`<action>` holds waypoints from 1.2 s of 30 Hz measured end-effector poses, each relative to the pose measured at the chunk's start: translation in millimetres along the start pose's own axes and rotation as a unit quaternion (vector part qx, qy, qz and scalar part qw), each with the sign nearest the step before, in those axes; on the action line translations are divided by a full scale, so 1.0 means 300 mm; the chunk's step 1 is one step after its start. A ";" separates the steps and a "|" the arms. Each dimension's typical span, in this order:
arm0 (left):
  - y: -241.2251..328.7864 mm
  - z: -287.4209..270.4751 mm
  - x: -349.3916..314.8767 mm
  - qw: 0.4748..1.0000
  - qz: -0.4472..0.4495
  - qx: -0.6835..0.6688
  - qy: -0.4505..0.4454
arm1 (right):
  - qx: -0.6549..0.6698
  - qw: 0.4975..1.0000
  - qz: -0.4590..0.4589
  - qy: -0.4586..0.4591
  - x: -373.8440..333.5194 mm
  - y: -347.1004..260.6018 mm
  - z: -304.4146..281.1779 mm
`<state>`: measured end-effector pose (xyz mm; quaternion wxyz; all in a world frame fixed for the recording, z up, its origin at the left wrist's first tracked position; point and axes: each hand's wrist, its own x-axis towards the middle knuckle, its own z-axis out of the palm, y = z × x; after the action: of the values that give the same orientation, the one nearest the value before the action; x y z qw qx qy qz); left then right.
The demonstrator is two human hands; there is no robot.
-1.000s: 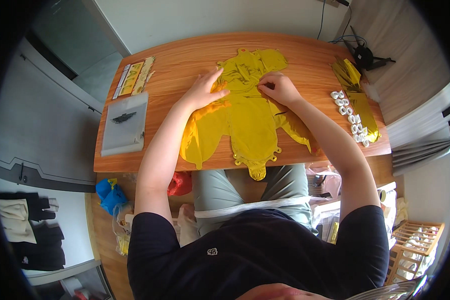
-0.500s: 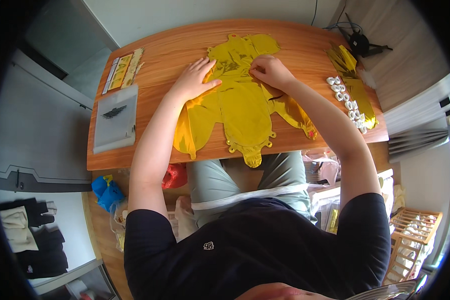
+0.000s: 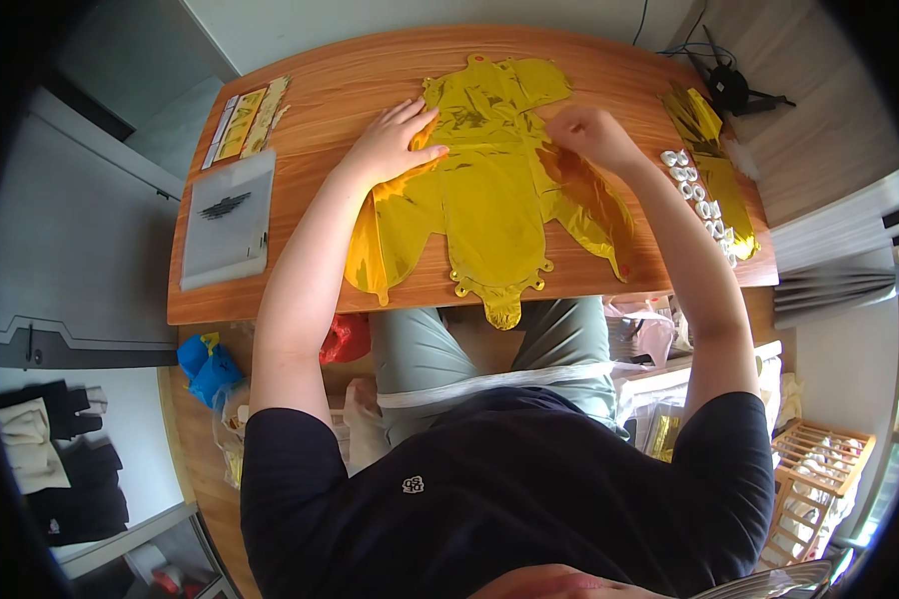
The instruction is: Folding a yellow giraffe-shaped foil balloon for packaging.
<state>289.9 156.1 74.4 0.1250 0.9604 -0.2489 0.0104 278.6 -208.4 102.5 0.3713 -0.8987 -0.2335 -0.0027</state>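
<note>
A flat, uninflated gold foil balloon [image 3: 494, 205] lies on the table in front of me, with several lobes and small eyelet tabs along its edge. My left hand [image 3: 400, 145] rests on its upper left part, fingers stretched and spread, against a folded-over orange-gold flap. Just above the balloon's right side, my right hand [image 3: 591, 135] is closed, fingers curled in. Whatever it may hold is hidden by the fingers. Beneath that hand, the right lobe shows a creased, shiny orange-gold side.
The wooden table [image 3: 310, 200] bears a stack of clear plastic sleeves [image 3: 225, 250] with thin black strips on top, and printed cards [image 3: 240, 125] at left. At right are several small white rolls [image 3: 702, 210], more gold foil [image 3: 719, 180] and a black device with cables [image 3: 729, 88].
My right hand has moved right, away from the balloon's middle, and the right lobe's flap now lies differently. My left hand stays pressed on the foil.
</note>
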 end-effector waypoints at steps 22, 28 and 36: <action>-0.073 -0.039 0.006 0.923 0.019 -0.384 0.031 | -0.059 0.983 -0.174 -0.013 -0.063 -0.034 0.003; 0.084 -0.040 -0.006 0.998 0.050 0.025 -0.026 | -0.049 0.986 -0.160 -0.008 -0.078 -0.021 -0.008; 0.110 -0.035 -0.032 0.995 0.085 0.036 -0.036 | -0.046 0.988 -0.147 -0.015 -0.072 -0.027 -0.013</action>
<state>266.1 135.3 91.5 0.0799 0.9395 -0.3332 -0.0046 256.5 -215.0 106.9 0.3218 -0.8706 -0.3680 -0.0549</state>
